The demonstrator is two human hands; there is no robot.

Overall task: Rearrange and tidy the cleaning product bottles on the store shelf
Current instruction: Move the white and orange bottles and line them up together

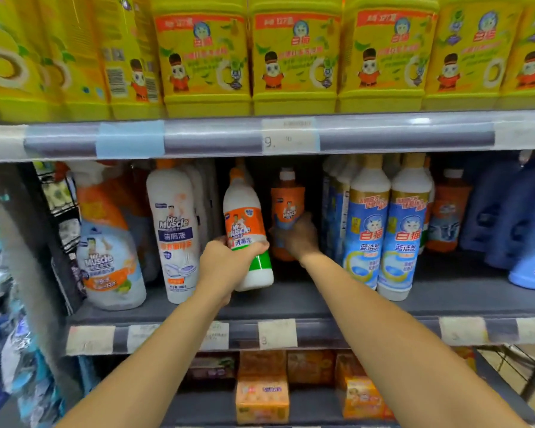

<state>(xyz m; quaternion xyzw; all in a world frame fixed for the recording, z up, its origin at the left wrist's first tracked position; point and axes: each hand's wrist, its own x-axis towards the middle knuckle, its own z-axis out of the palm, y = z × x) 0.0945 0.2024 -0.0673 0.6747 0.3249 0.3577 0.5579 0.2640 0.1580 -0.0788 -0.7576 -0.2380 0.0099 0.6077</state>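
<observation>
The left hand (226, 261) is gripping a white bottle (244, 223) round its middle, holding it tilted near the shelf's (322, 301) front edge, right of a tall bottle (175, 230). The right hand (297, 236) is wrapping its fingers round an orange bottle (286, 205) standing upright toward the back edge, left of the blue bottles (386, 236).

Grey store shelf (464, 295), a clear price rail (399, 135) above it, a black wire rack (56, 196) at left.

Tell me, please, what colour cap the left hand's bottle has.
Orange cap on the white bottle, head view.
</observation>
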